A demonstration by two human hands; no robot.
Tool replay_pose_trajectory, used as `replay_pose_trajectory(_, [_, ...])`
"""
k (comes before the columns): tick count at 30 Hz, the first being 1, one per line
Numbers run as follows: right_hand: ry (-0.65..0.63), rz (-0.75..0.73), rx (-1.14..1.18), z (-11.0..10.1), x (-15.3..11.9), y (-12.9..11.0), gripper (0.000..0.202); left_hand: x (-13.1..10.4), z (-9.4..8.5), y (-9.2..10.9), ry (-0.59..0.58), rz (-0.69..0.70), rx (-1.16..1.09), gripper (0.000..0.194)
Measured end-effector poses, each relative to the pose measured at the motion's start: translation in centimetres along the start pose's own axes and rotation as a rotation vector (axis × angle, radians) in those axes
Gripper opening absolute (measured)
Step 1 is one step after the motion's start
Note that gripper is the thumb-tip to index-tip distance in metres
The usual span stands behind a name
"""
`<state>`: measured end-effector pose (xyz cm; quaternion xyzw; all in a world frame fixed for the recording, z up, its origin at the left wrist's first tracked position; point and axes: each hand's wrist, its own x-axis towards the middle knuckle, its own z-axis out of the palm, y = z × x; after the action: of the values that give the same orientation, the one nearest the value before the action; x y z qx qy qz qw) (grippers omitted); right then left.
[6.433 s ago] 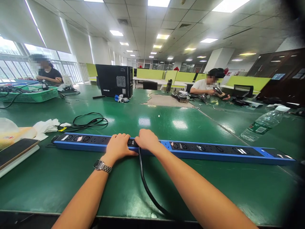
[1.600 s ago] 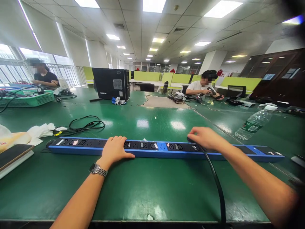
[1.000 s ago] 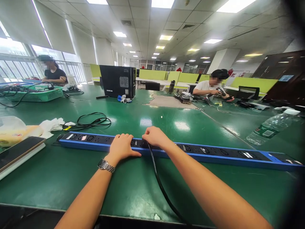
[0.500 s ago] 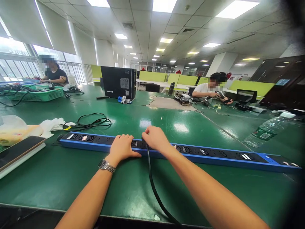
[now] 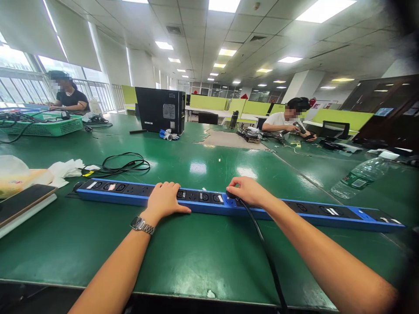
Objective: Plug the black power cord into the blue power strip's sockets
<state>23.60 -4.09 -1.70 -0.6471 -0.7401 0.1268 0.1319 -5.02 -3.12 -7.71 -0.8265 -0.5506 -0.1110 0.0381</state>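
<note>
A long blue and black power strip (image 5: 193, 196) lies across the green table in front of me. My left hand (image 5: 163, 198) is clasped over it left of the middle, thumb along the near edge and fingers on top. My right hand (image 5: 246, 190) pinches a black power plug (image 5: 231, 195) at the strip, beside a blue socket section. Whether its pins sit in a socket is hidden. From the plug a black cord (image 5: 262, 237) hangs down over the table's front edge.
On the left are a phone (image 5: 24, 203), a plastic bag (image 5: 19, 176), a coiled black cable (image 5: 124, 163) and a green basket (image 5: 62, 126). A computer case (image 5: 159, 111) stands behind. A water bottle (image 5: 363, 176) lies to the right. Two people sit at the far side.
My right hand has moved right along the power strip with the plug and its cord, uncovering sockets in the middle. My left hand still holds the same part of the strip.
</note>
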Motion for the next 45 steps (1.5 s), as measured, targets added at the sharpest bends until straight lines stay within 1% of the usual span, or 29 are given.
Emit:
replay_pose_trajectory(3, [-0.029,0.038,-0.092,-0.1,0.0,-1.3,0.02,0.1,0.0,0.0,-0.012,-0.001,0.011,0.08])
replay_pose_trajectory(6, [-0.063,0.088,-0.129,0.5,-0.3,-1.8,0.019,0.1,0.1,0.0,-0.014,0.003,0.013,0.079])
replay_pose_trajectory(10, [0.006,0.069,-0.162,1.5,-0.9,-1.7,0.019,0.1,0.0,0.0,-0.009,0.009,0.012,0.079])
replay_pose_trajectory(12, [0.052,0.068,-0.148,0.8,-1.2,-1.9,0.02,0.1,0.0,0.1,-0.013,0.0,0.014,0.078])
replay_pose_trajectory(15, [0.164,0.094,-0.091,-2.2,-2.0,-1.7,0.023,0.1,-0.1,0.1,-0.02,-0.001,0.009,0.078])
replay_pose_trajectory(17, [0.196,0.103,-0.089,-4.5,-2.7,-0.7,0.024,0.1,-0.1,0.1,-0.016,0.005,-0.002,0.078])
replay_pose_trajectory(19, [0.142,0.091,-0.109,-6.0,-3.4,1.3,0.024,0.1,-0.1,0.1,-0.012,0.0,-0.01,0.077])
replay_pose_trajectory(20, [0.102,0.086,-0.12,-6.4,-3.7,2.7,0.024,0.1,-0.1,0.0,-0.013,-0.003,-0.011,0.076])
replay_pose_trajectory(22, [0.047,0.084,-0.126,-6.1,-4.4,5.5,0.025,0.1,-0.1,0.0,-0.014,-0.004,-0.004,0.076])
replay_pose_trajectory(24, [0.042,0.094,-0.102,-5.2,-4.7,8.0,0.026,0.1,0.0,0.0,-0.012,0.0,0.008,0.076])
replay_pose_trajectory(26, [0.053,0.103,-0.056,-4.1,-4.8,9.6,0.029,0.1,0.0,0.0,-0.01,0.004,0.017,0.076])
replay_pose_trajectory(28, [0.056,0.122,-0.03,-3.5,-4.5,10.2,0.031,0.1,0.0,0.0,-0.01,0.005,0.015,0.077])
replay_pose_trajectory(33, [0.045,0.118,-0.126,-2.8,-3.9,9.4,0.025,0.2,-0.2,0.1,-0.02,0.001,0.0,0.077])
replay_pose_trajectory(37, [0.091,0.117,-0.17,-1.5,-4.5,9.2,0.026,0.1,-0.2,0.1,-0.013,0.005,0.001,0.077])
replay_pose_trajectory(39, [0.102,0.135,-0.178,-1.3,-4.8,9.3,0.027,0.1,-0.1,0.1,-0.008,0.003,0.005,0.077])
replay_pose_trajectory(41, [0.105,0.136,-0.188,-2.0,-4.7,9.1,0.026,0.0,-0.2,0.1,-0.008,-0.003,0.009,0.076])
replay_pose_trajectory(43, [0.155,0.147,-0.193,-3.6,-4.2,8.3,0.025,0.0,-0.2,0.1,-0.011,-0.005,0.011,0.075])
replay_pose_trajectory(45, [0.229,0.166,-0.17,-5.7,-3.7,6.5,0.025,0.0,-0.2,0.1,-0.014,0.0,0.015,0.076])
